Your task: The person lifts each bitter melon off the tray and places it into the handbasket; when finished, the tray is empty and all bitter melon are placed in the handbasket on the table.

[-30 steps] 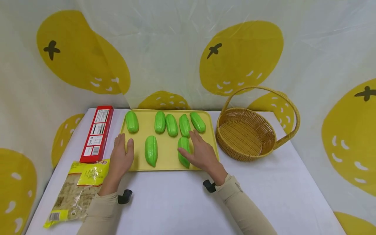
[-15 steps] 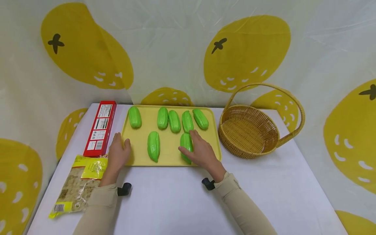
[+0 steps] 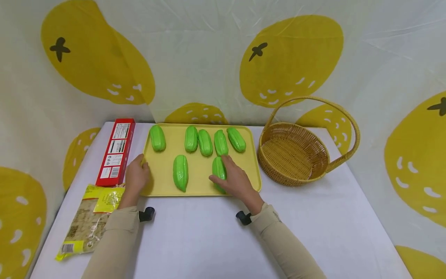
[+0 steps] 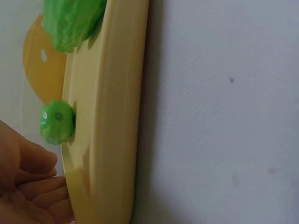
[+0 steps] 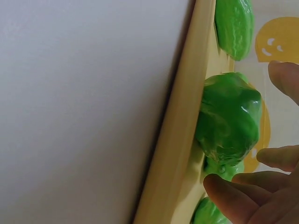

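In the head view, a pale yellow tray (image 3: 200,186) carries several glossy green ridged vegetables like short bitter melons. At its left rim is my left hand (image 3: 137,176), fingers bent at the outer side and thumb over the edge. The left wrist view shows those fingers (image 4: 44,191) against the rim, their tips partly hidden. My right hand (image 3: 237,179) hovers beside the front right green vegetable (image 3: 218,170), covering part of it. From the right wrist, its spread fingers (image 5: 233,198) appear apart from that vegetable. Another green vegetable (image 3: 180,172) lies front centre.
A wicker basket (image 3: 268,170) with a tall handle stands right of the tray. On the left lie a red box (image 3: 116,151) and a yellow clear-windowed packet (image 3: 87,221). Behind the white-covered table (image 3: 195,236) hangs a curtain with printed yellow fruit.
My left hand has moved forward and slightly left to the tray's left rim, its fingers bending there. The right hand has stayed near the front right vegetable. The head view has shifted slightly.
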